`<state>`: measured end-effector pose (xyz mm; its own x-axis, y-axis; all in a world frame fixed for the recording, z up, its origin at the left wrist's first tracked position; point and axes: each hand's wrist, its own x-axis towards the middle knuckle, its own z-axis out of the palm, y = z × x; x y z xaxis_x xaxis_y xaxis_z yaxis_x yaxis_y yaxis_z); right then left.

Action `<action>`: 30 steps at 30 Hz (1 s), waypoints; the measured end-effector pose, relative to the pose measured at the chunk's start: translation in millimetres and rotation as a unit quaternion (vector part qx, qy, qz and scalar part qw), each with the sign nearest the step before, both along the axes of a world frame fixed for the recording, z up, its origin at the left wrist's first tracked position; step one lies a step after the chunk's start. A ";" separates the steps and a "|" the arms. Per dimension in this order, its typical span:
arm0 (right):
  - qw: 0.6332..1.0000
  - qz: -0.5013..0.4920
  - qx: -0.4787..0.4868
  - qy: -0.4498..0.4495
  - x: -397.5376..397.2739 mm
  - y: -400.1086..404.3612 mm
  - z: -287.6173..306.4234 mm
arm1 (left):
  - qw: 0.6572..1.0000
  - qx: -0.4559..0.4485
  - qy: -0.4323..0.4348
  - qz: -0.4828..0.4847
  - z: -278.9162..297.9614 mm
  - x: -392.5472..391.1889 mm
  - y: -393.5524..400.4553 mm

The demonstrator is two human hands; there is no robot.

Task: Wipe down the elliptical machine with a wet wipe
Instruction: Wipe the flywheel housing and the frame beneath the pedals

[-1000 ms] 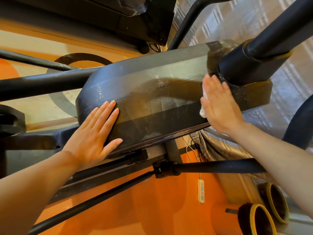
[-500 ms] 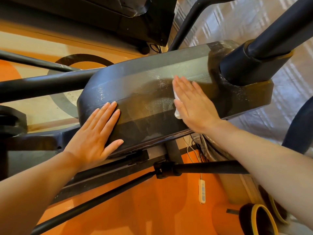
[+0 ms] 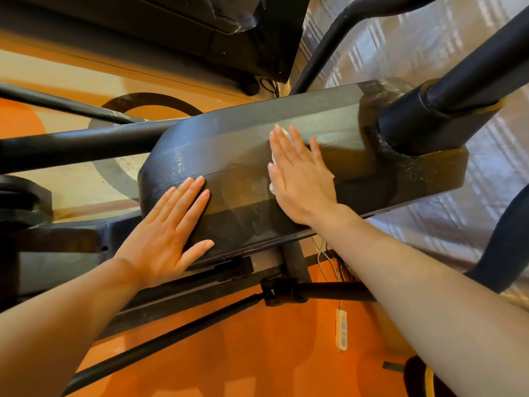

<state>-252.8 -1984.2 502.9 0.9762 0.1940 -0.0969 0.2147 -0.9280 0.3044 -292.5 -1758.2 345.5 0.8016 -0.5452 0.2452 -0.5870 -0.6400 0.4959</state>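
1. Floor [image 3: 257, 353]: a smooth orange surface with pale tan areas at upper left and a dark ring-shaped marking [image 3: 114, 167] partly hidden behind the machine.
2. Elliptical machine [image 3: 229, 156]: a dark housing and bars above the floor; where its base meets the floor cannot be seen.
3. Power strip [image 3: 342, 329]: white, lying flat on the orange floor at lower centre-right, its thin cable [image 3: 326, 262] running up toward the machine.
4. Silvery sheet [image 3: 415, 53]: a reflective, wrinkled covering spread over the right side.
5. Second black machine [image 3: 229, 32]: standing at the top, its corner on the tan floor.
6. Dark round object with yellow rim [image 3: 423, 379]: at the lower right edge, identity unclear.
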 end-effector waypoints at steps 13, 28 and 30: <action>0.996 -0.083 -0.012 -0.035 13.8 0.7 1.4 | 1.000 -0.006 0.000 0.003 -0.6 -1.6 -1.0; 0.981 -0.175 -0.007 -0.086 38.6 -14.8 13.7 | 1.000 -0.020 0.010 0.005 -4.4 -1.7 -0.8; 0.988 -0.135 -0.004 -0.069 35.7 11.3 -2.1 | 1.000 -0.022 0.009 0.005 -5.7 -2.7 -1.0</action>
